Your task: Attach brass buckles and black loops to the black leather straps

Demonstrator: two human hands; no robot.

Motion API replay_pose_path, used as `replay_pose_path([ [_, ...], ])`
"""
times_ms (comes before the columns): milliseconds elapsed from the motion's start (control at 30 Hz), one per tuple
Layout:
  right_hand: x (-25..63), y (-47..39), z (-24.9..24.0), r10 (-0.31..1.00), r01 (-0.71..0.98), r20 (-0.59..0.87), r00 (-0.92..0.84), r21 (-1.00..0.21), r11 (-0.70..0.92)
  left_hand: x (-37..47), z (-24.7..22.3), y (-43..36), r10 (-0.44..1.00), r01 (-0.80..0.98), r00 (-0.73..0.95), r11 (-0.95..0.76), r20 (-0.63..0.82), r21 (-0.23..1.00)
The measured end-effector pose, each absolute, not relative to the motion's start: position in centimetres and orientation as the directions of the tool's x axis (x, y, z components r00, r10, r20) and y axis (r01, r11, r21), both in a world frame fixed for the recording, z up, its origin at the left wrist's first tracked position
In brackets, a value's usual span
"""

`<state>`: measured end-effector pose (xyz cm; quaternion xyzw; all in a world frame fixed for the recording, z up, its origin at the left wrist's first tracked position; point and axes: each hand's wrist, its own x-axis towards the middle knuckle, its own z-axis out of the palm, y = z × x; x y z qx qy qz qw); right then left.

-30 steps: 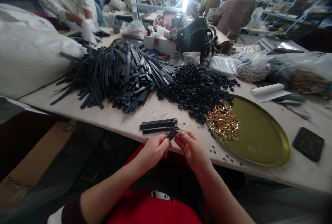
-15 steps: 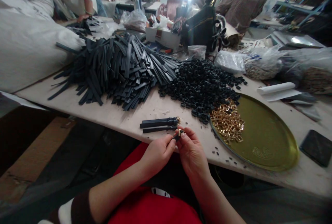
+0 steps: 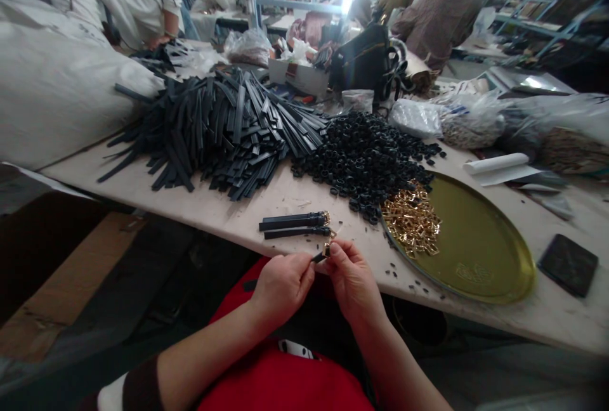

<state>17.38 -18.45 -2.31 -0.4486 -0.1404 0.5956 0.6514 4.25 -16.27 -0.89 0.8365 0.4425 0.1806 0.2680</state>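
My left hand is closed around a dark strap, whose tail sticks out behind the fist over my lap. At the strap's other end sits a gold buckle, pinched between the thumb and fingers of my right hand. Both hands are at the table's front edge. Just beyond them lie a few straps with gold buckles, side by side. Farther off are a large heap of dark straps and a pile of small black loops. Gold buckles lie on a round tray.
The gold-coloured tray stands on the right of the table, with a dark flat object beside it. A big white sack leans at the left. Bags and a box line the back. Other people are at work behind.
My left hand has drawn slightly left and down, and the strap's tail now shows behind it. More of the strap shows between my hands. The view has shifted a little.
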Motion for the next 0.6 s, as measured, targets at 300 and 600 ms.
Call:
replay_pose_path([
  [300, 16.6, -20.0, -1.5, 0.899, -0.734, -0.419, 0.127, -0.649, -0.199, 4.2, 0.5, -17.3, 0.859, 0.543, 0.511, -0.309, -0.016, 0.78],
  [600, 16.7, -21.2, -2.1, 0.918, -0.476, -0.297, 0.262, -0.868, -0.145, 4.1, 1.0, -16.7, 0.759, 0.329, 0.611, 0.016, -0.226, 0.944],
])
